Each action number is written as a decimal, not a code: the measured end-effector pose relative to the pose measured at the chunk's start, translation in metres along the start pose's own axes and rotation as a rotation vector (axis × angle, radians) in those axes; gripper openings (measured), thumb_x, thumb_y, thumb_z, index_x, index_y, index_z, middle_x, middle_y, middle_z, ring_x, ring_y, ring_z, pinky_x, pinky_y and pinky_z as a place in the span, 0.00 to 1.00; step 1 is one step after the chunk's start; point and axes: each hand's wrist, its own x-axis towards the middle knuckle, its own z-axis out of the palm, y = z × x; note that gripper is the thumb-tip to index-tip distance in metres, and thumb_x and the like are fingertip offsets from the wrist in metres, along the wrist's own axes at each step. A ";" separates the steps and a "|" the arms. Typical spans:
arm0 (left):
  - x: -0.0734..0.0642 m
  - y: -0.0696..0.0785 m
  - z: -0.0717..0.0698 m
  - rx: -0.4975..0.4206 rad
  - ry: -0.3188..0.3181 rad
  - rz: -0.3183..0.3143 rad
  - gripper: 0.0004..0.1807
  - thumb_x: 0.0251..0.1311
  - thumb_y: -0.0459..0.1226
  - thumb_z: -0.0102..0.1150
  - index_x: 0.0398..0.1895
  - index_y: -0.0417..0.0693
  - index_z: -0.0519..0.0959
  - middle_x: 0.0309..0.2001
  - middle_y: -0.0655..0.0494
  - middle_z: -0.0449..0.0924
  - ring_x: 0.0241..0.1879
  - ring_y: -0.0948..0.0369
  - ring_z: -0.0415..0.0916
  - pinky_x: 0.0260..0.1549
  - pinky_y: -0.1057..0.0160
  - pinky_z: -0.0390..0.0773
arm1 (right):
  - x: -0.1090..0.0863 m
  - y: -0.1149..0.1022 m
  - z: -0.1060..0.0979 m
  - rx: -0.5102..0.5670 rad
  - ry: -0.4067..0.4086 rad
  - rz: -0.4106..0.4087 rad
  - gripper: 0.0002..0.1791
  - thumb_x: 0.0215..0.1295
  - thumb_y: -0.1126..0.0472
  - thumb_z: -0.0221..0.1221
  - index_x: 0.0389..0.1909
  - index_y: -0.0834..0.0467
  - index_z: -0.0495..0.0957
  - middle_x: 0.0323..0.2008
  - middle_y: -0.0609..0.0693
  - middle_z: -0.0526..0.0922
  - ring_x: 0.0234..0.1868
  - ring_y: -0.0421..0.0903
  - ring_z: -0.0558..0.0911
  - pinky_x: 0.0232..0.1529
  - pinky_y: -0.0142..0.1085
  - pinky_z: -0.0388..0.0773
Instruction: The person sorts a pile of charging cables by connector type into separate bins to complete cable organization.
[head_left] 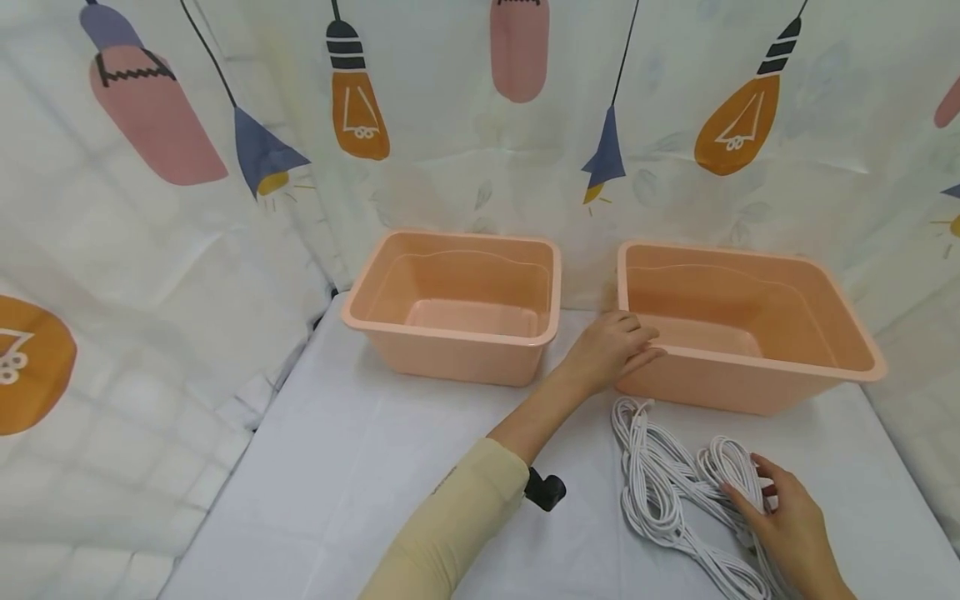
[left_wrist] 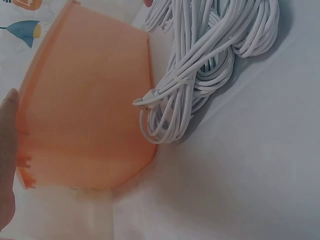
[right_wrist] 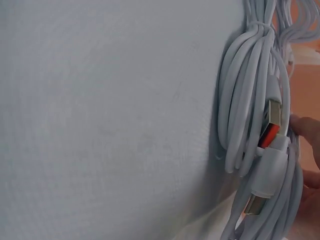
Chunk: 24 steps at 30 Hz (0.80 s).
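Observation:
My left hand (head_left: 611,350) is at the near left corner of the right peach plastic bin (head_left: 765,373), its fingers pinching the rim. In the left wrist view only part of that hand (left_wrist: 7,155) shows, against the bin's edge. Below the bin lie bundles of white USB cable (head_left: 652,483), coiled and tied in the middle. My right hand (head_left: 795,521) grips the rightmost cable bundle (head_left: 731,467) between thumb and fingers. Two metal USB plugs, one plug (right_wrist: 270,122) with an orange-red inside, show in the right wrist view.
A second peach bin (head_left: 450,350) stands to the left, with nothing seen inside. Both bins sit on a white-covered table (head_left: 360,467) before a patterned curtain (head_left: 450,183). A black object (head_left: 546,492) shows beside the left sleeve (head_left: 457,517).

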 end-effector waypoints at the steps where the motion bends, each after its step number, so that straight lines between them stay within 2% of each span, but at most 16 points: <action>1: 0.000 0.000 0.001 0.000 0.007 0.003 0.16 0.73 0.48 0.64 0.52 0.47 0.88 0.42 0.55 0.88 0.51 0.57 0.84 0.61 0.64 0.78 | 0.000 0.000 0.000 -0.003 -0.011 0.004 0.41 0.54 0.62 0.79 0.62 0.78 0.70 0.44 0.73 0.81 0.34 0.56 0.80 0.24 0.30 0.72; 4: -0.001 -0.001 0.002 0.003 0.024 0.009 0.16 0.73 0.49 0.65 0.50 0.48 0.88 0.41 0.55 0.88 0.49 0.58 0.84 0.60 0.65 0.78 | 0.002 0.003 -0.001 -0.010 -0.061 0.005 0.46 0.52 0.59 0.81 0.64 0.79 0.68 0.41 0.70 0.82 0.35 0.56 0.80 0.26 0.32 0.72; 7: -0.001 -0.002 0.004 0.004 0.035 0.018 0.15 0.72 0.49 0.65 0.47 0.48 0.88 0.40 0.56 0.88 0.47 0.58 0.84 0.60 0.66 0.78 | 0.003 0.004 -0.001 -0.024 -0.097 -0.005 0.47 0.51 0.59 0.81 0.64 0.80 0.67 0.39 0.68 0.82 0.36 0.56 0.80 0.27 0.33 0.72; 14: 0.000 -0.002 0.006 0.036 0.020 0.020 0.15 0.74 0.50 0.64 0.46 0.49 0.89 0.40 0.57 0.88 0.47 0.59 0.84 0.60 0.66 0.78 | 0.004 0.001 -0.004 -0.026 -0.076 -0.029 0.42 0.53 0.64 0.78 0.63 0.79 0.69 0.38 0.65 0.83 0.36 0.55 0.80 0.26 0.32 0.71; 17: 0.000 -0.001 0.006 0.062 0.026 0.024 0.15 0.73 0.51 0.64 0.44 0.50 0.88 0.38 0.58 0.87 0.46 0.59 0.83 0.59 0.66 0.78 | 0.005 0.000 -0.006 -0.013 -0.047 -0.055 0.40 0.51 0.66 0.79 0.62 0.79 0.71 0.35 0.63 0.83 0.33 0.49 0.79 0.25 0.31 0.72; 21: 0.000 -0.001 0.005 0.080 0.026 0.023 0.14 0.74 0.51 0.63 0.38 0.51 0.86 0.35 0.58 0.85 0.45 0.59 0.83 0.58 0.66 0.78 | 0.005 -0.001 -0.008 0.013 0.000 -0.101 0.39 0.48 0.70 0.78 0.61 0.77 0.72 0.33 0.60 0.83 0.31 0.33 0.73 0.23 0.31 0.73; 24: 0.000 0.000 0.005 0.081 0.024 0.017 0.15 0.74 0.51 0.63 0.36 0.51 0.85 0.34 0.58 0.84 0.45 0.59 0.82 0.56 0.65 0.79 | 0.005 0.000 -0.011 0.030 0.013 -0.126 0.38 0.49 0.71 0.77 0.61 0.76 0.72 0.32 0.59 0.83 0.30 0.26 0.69 0.21 0.30 0.73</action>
